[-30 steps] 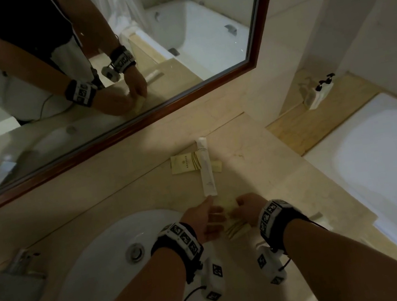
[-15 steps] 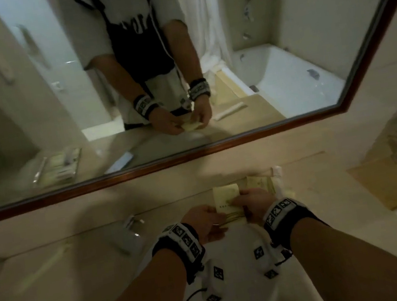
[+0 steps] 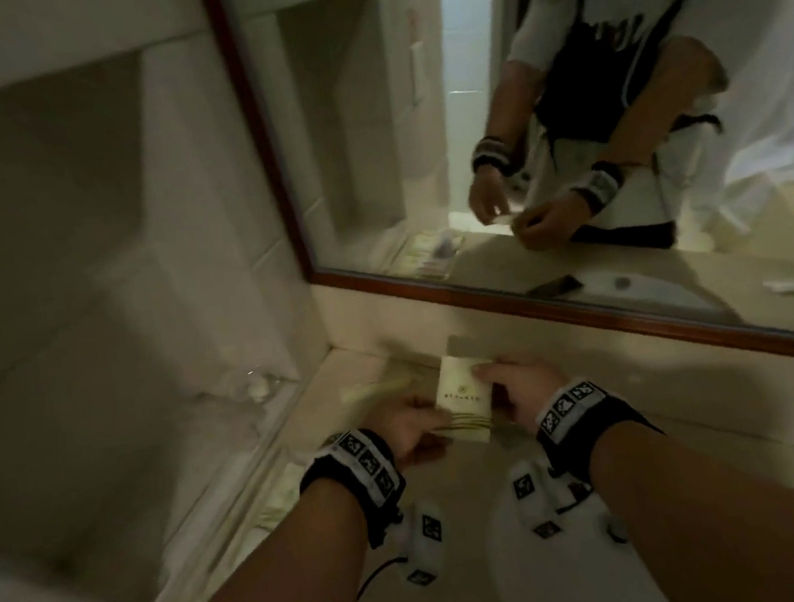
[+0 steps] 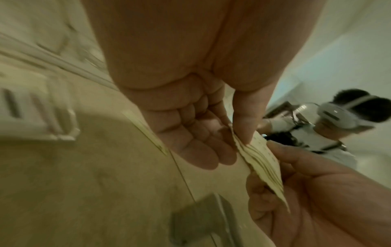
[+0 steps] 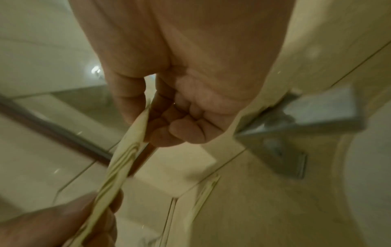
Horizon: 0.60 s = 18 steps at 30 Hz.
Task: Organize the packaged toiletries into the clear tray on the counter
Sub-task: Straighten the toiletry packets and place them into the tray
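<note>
Both hands hold a thin stack of flat cream paper toiletry packets above the beige stone counter. The left hand pinches its near-left edge with thumb and curled fingers; the right hand pinches the opposite edge. The stack's long axis runs away from the body, towards the wood-framed mirror, and the clear plastic tray appears to lie low on the left, nearer the left hand, though blur leaves this uncertain.
</note>
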{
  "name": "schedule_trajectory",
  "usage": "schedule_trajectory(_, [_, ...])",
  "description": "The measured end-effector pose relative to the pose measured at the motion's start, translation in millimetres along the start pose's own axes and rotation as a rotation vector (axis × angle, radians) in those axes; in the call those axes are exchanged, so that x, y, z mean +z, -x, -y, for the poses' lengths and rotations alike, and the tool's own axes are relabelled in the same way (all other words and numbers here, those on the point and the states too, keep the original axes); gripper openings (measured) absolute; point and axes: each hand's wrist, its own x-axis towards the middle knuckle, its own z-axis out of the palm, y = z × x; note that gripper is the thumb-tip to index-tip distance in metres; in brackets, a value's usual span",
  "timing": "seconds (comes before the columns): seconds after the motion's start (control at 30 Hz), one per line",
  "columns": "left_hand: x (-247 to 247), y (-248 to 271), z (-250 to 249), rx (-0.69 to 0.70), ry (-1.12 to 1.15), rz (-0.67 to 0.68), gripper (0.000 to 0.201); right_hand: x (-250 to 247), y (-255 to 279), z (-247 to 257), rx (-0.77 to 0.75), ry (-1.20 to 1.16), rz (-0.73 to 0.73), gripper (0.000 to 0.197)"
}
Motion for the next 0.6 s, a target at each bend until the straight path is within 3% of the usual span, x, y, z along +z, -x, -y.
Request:
schedule_trajectory(0.13, [-75.8, 14.5, 30.3, -0.023, 0.129, -0.155, 0.015, 77.9, -17.1, -14.2, 0.01, 0.206, 0.132, 0.008])
schedule_trajectory(0.37, [-177.4, 31.5, 94.5, -0.127, 0.364, -0.43, 0.012, 188.6, -41.5, -69.4, 0.112, 0.356, 0.244, 0.009])
schedule_trajectory(0.6, [-219.2, 21.4, 135.4, -0.243, 0.613, -0.483, 0.01, 243.1, -63.4, -104.4, 0.284, 0.388, 0.27, 0.007])
